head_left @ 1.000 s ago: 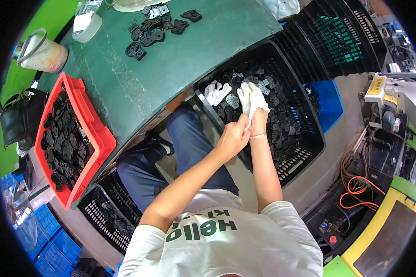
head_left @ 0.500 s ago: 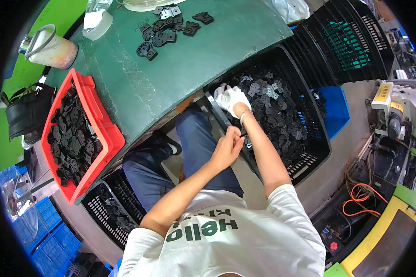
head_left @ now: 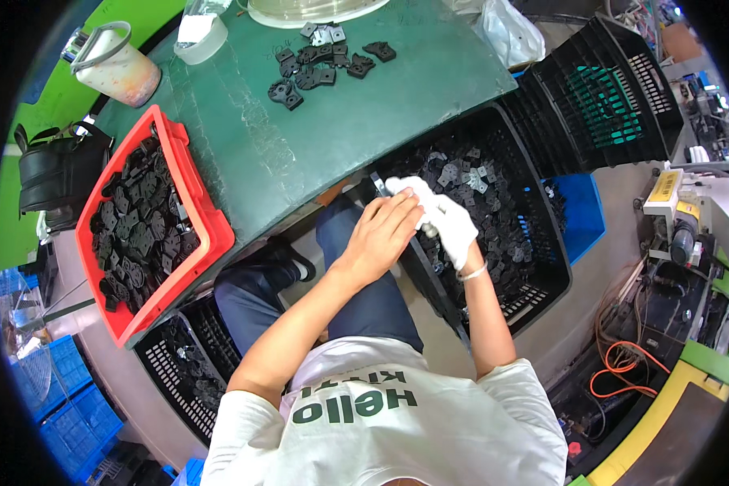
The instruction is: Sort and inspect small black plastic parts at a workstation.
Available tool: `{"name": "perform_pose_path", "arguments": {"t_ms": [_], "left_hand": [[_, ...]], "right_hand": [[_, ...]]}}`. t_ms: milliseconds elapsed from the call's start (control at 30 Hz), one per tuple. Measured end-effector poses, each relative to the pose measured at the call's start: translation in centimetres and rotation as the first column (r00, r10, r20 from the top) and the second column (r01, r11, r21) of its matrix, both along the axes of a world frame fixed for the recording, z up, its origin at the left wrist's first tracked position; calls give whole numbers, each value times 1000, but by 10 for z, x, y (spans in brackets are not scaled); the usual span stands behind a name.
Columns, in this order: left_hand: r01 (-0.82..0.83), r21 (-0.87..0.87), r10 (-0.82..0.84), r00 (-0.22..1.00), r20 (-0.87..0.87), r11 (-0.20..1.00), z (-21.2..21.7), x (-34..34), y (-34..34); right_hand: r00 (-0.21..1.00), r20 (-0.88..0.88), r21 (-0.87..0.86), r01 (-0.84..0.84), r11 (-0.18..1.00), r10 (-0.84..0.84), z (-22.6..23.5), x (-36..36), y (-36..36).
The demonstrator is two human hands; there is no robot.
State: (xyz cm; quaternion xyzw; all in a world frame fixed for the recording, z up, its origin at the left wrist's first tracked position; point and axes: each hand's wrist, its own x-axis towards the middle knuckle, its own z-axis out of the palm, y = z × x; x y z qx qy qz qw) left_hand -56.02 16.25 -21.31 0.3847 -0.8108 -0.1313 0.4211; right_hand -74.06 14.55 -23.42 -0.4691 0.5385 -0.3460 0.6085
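My right hand [head_left: 455, 231] wears a white glove and sits over the near rim of a black crate [head_left: 543, 267] full of small black parts. It holds a second, loose white glove [head_left: 403, 189] that stretches toward the table edge. My bare left hand [head_left: 381, 235] lies right beside it, fingers curled onto that loose glove. Both hands meet above my lap, just off the green table [head_left: 324, 138].
A red tray [head_left: 211, 219] of black parts sits on the table's left end. A small pile of black parts [head_left: 320, 65] lies far across it, with a paint-stained bucket [head_left: 117, 65] at the far left. Stacked black crates [head_left: 607, 89] stand to the right, and another crate [head_left: 178, 364] is under the table.
My gloved right hand reached to the crate rim, took the loose white glove and drew it back. My left hand moved up onto it.
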Motion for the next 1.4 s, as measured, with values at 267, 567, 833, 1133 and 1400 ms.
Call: {"name": "perform_pose_path", "arguments": {"t_ms": [267,567,833,1133,1400], "left_hand": [[74,-107,-25,916,400,992,23,35,16],[408,-134,-285,802,524,903,30,85,66],[-112,396,-4,960,280,911,9,104,143],[427,617,749,-409,-521,662,-21,146,190],[206,422,465,-245,-851,883,-3,171,199]], "right_hand": [[965,-264,-272,-73,959,-1,48,48,33],[740,-539,-256,-599,759,402,33,71,46],[945,-301,-508,-275,816,131,43,165,104],[812,-455,-635,-584,506,366,15,218,179],[812,-378,-634,-577,515,445,34,231,174]]}}
